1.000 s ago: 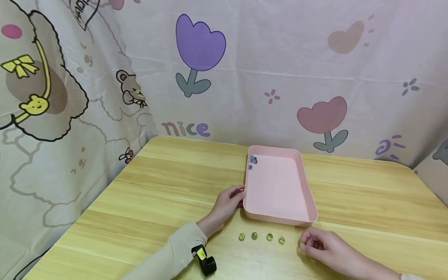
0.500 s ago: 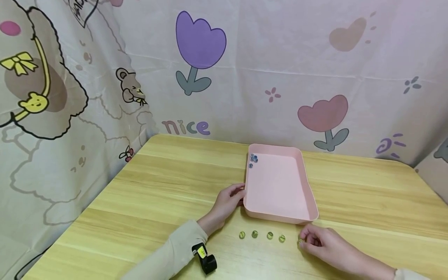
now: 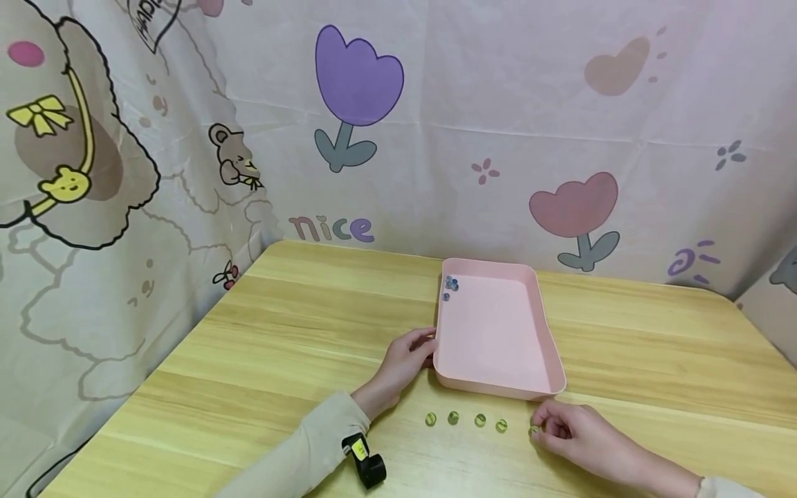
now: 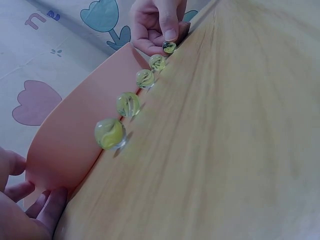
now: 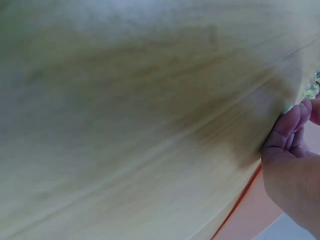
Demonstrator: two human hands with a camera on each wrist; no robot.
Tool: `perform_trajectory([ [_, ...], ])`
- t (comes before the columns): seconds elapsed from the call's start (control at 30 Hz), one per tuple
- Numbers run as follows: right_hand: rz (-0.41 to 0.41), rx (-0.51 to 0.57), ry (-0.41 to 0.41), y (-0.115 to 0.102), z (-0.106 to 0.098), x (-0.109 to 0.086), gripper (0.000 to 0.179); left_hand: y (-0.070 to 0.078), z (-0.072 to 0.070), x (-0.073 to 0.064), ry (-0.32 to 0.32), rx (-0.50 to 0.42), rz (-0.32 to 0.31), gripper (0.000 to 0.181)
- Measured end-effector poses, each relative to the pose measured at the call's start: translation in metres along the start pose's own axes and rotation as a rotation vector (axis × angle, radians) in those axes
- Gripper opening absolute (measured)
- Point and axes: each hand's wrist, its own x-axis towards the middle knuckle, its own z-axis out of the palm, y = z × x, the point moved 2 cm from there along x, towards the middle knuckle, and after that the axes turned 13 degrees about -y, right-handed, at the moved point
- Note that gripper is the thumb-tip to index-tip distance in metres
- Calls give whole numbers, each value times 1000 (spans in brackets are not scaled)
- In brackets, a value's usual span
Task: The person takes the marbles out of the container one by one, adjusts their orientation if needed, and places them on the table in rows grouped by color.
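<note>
A shallow pink tray [image 3: 492, 332] sits on the wooden table, a few bluish marbles [image 3: 451, 283] gathered at its far left corner. My left hand [image 3: 405, 360] touches the outside of the tray's left wall near the front; in the left wrist view its fingertips [image 4: 55, 200] lie against the lower part of that wall. Several clear yellow-green marbles [image 3: 480, 420] stand in a row in front of the tray. At the right end of this row, my right hand [image 3: 579, 436] pinches another yellow-green marble [image 4: 169, 47] between thumb and fingers, close over the table.
A patterned cloth [image 3: 448, 138] hangs behind the table and along its left side. On the left sleeve is strapped a small black camera [image 3: 367, 465]. The wooden tabletop [image 3: 280, 332] reaches to the cloth at the back.
The head view shifts slightly. Both hands, the tray and the row of marbles keep nearly the same places, and the right hand still pinches its marble.
</note>
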Motion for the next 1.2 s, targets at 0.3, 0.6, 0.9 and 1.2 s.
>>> perform_trajectory([
  [0.3, -27, 2, 15, 0, 3, 0, 14, -1, 0, 1, -4, 24, -7, 36],
  [0.6, -25, 39, -6, -1, 7, 1, 12, -6, -3, -1, -2, 39, 10, 37],
  [0.9, 5, 46, -3, -1, 10, 1, 11, -8, -4, -2, -6, 36, 15, 36],
  [1.2, 15, 69, 2, -1, 7, -1, 12, -6, -2, 0, -7, 25, 17, 37],
])
